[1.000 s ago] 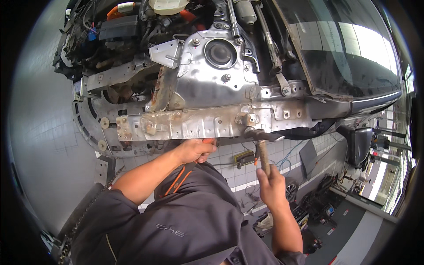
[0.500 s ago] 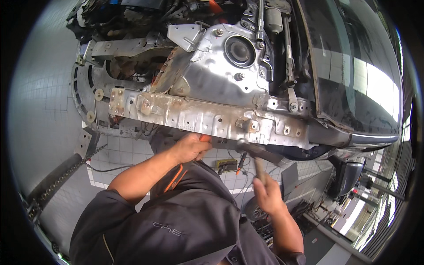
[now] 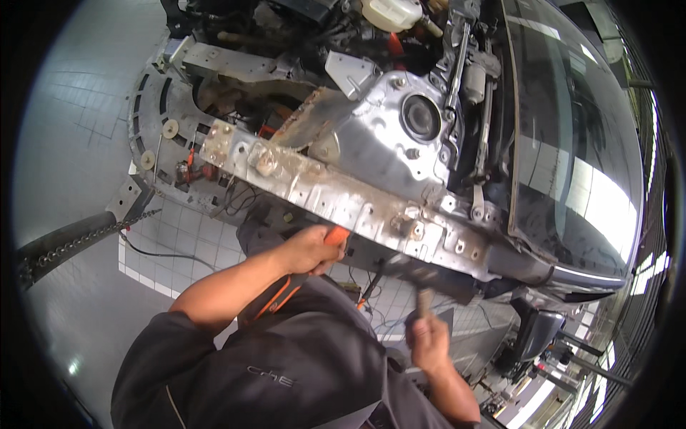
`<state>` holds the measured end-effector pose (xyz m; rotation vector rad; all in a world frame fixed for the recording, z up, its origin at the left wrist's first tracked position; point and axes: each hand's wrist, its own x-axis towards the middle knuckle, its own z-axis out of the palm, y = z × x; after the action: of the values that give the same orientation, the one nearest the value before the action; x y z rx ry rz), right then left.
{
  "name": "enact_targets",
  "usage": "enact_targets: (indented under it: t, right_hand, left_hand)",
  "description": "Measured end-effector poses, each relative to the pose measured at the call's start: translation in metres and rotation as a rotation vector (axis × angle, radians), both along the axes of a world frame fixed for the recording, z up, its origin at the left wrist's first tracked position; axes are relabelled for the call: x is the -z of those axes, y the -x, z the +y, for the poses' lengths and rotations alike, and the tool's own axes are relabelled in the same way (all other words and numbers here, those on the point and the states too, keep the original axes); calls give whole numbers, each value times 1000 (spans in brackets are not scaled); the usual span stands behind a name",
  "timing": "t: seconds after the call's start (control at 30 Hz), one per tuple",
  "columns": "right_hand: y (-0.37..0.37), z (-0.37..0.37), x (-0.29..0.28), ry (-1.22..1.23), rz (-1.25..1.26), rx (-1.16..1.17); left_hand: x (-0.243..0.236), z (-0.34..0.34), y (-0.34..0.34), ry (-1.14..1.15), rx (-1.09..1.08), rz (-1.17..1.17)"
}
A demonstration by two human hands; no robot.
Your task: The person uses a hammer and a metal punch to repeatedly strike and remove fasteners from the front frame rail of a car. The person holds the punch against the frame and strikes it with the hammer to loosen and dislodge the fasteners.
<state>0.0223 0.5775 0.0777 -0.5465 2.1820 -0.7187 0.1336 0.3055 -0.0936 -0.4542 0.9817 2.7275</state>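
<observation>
My left hand (image 3: pixel 312 250) is closed round the orange handle (image 3: pixel 336 234) of a tool, at the near edge of a bare metal rail (image 3: pixel 321 187) on a car's front body. The rest of that tool is hidden, so I cannot tell its kind. My right hand (image 3: pixel 429 339) is wrapped round the light shaft of a hammer (image 3: pixel 424 302). The hammer's dark head is smeared by motion just below the rail, right of my left hand. Beyond the rail rises the shiny strut tower (image 3: pixel 389 136) with its round opening.
A windshield (image 3: pixel 572 143) and side mirror (image 3: pixel 541 332) are at the right. A slotted metal frame (image 3: pixel 146 125) curves at the left, near a dark post with a chain (image 3: pixel 93 236). A white reservoir (image 3: pixel 393 13) sits at the top. Cables lie on the tiled floor (image 3: pixel 168 247).
My view has turned, so the rail slopes more steeply down to the right. Both hands keep their holds. The hammer has shifted slightly lower in view and stays blurred.
</observation>
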Motion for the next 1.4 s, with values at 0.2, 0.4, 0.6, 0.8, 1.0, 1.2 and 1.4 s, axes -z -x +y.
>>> enact_targets:
  t: [0.2,0.4,0.6,0.8,1.0,1.2,1.4]
  right_hand:
    - [4,-66,-63,1029,-19,173]
    - [-6,-19,6,-147,-105,-7]
    - [12,-36,-29,564,95,-16]
    - [11,-24,36,135,221,-121]
    - [-6,-50,37,258,82,-16]
    - [-10,-104,-1,216,312,-313]
    - [-23,-122,30,-73,388,-214]
  left_hand:
    - [6,3,1,-56,-45,-31]
    - [10,-3,-12,-154,-87,-99]
    - [4,-16,-10,-194,-91,-33]
    - [4,-21,-26,-170,-54,-47]
    - [-8,-37,-47,-180,-57,-86]
    - [1,-61,-67,-156,-33,-113]
    - [-4,-70,-69,-65,73,-69]
